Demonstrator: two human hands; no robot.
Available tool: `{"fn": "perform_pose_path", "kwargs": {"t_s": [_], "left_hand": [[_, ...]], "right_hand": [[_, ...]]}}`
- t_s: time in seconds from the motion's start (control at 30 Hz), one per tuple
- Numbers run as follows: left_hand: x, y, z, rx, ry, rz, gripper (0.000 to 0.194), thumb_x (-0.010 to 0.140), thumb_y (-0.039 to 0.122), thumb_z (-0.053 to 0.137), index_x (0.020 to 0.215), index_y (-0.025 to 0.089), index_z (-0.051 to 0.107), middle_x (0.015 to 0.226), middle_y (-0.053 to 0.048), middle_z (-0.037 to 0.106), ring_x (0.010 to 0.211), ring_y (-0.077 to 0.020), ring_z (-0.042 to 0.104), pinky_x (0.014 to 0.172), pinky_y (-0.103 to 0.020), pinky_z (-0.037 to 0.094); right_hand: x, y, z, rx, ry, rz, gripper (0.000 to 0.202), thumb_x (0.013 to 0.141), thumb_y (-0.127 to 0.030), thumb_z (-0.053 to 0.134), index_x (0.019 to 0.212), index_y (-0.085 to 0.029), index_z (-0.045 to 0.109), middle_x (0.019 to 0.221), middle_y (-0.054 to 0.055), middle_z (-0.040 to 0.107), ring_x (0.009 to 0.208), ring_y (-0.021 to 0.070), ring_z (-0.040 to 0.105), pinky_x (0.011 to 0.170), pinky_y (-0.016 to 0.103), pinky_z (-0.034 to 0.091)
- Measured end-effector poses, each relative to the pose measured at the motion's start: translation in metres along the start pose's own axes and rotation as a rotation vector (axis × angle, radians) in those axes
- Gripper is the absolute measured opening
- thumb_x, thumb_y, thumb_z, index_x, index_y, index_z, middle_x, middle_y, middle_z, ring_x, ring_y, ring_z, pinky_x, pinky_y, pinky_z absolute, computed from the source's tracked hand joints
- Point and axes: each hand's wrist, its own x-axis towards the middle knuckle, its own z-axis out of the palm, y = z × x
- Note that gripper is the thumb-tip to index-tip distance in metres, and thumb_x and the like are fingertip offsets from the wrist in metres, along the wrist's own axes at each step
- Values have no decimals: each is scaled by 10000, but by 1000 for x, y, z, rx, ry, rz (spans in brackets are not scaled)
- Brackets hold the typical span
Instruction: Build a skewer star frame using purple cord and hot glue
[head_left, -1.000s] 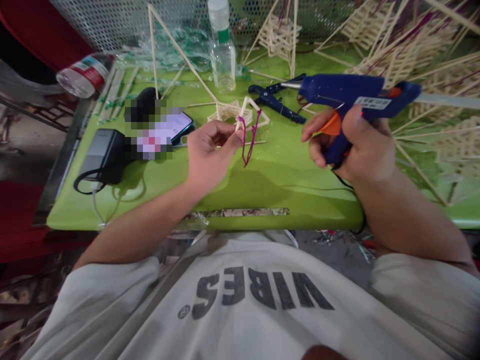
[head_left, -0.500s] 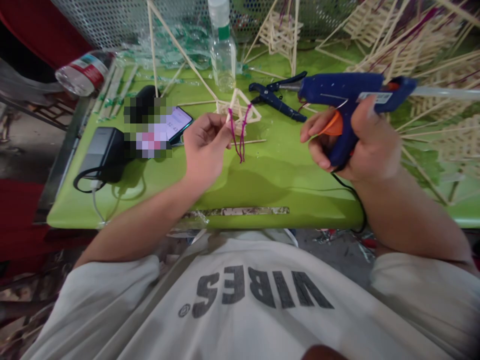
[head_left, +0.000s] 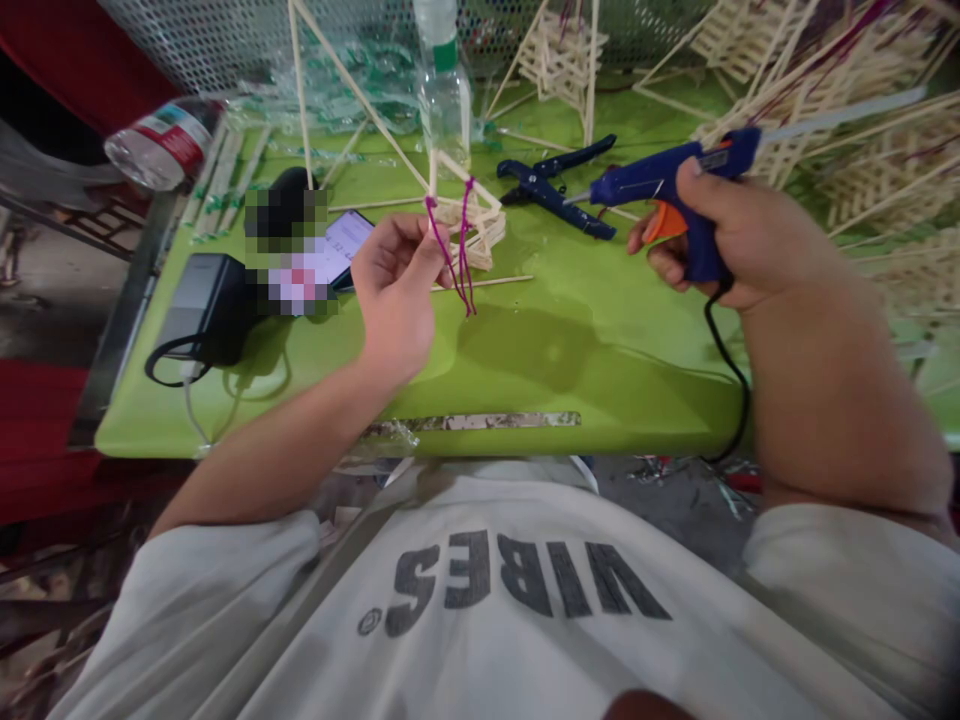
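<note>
While the left hand (head_left: 396, 300) pinches the small wooden-stick frame (head_left: 454, 168), the right hand (head_left: 757, 235) grips the glue gun (head_left: 649, 178), whose nozzle should avoid the purple thread (head_left: 468, 190).

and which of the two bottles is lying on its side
The red-labelled bottle at the far left is on its side; the other, the green-banded bottle, stands upright.
</note>
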Motion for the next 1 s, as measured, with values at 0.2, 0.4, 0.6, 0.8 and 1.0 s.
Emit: {"fn": "perform_pose_path", "kwargs": {"t_s": [0.2, 0.4, 0.6, 0.8, 1.0], "left_hand": [[0, -2, 0, -36, -26, 18, 368, 996, 508, 918, 942, 244, 667, 808, 28, 624, 636, -99, 525, 624, -307, 420], [0, -1, 1, -79, 21, -108, 342, 947, 467, 944, 882, 236, 701, 763, 30, 636, 605, -99, 547, 576, -288, 407], [4, -5, -1, -68, 53, -152, 390, 936, 489, 945, 843, 255, 646, 693, 42, 590, 589, -96, 472, 555, -297, 358], [-2, 1, 2, -104, 26, -153, 319, 1017, 382, 885, 868, 224, 651, 738, 39, 585, 591, -83, 518, 564, -266, 404], [-4, 6, 6, -115, 38, -174, 304, 1009, 319, 896, 837, 210, 670, 751, 44, 591, 578, -66, 531, 556, -212, 439]], "right_hand": [[13, 9, 4, -56, -4, 204, 376, 1140, -540, 654, 1061, -185, 750, 773, 48, 785, 400, 98, 542, 335, 240, 358], [23, 28, 28, -44, 45, 349, 383, 1169, -508, 613, 960, -198, 695, 649, 0, 704, 428, 94, 532, 331, 238, 276], [28, 47, 33, -69, 55, 311, 424, 1094, -603, 751, 961, -211, 662, 651, -16, 707, 485, 98, 619, 416, 215, 429], [31, 62, 37, -125, 83, 193, 413, 1048, -559, 821, 879, -233, 630, 638, -4, 676, 475, 129, 636, 419, 250, 510], [30, 68, 40, -227, 123, 92, 406, 1047, -574, 803, 879, -241, 643, 681, 20, 690, 502, 156, 678, 419, 261, 552]]}}
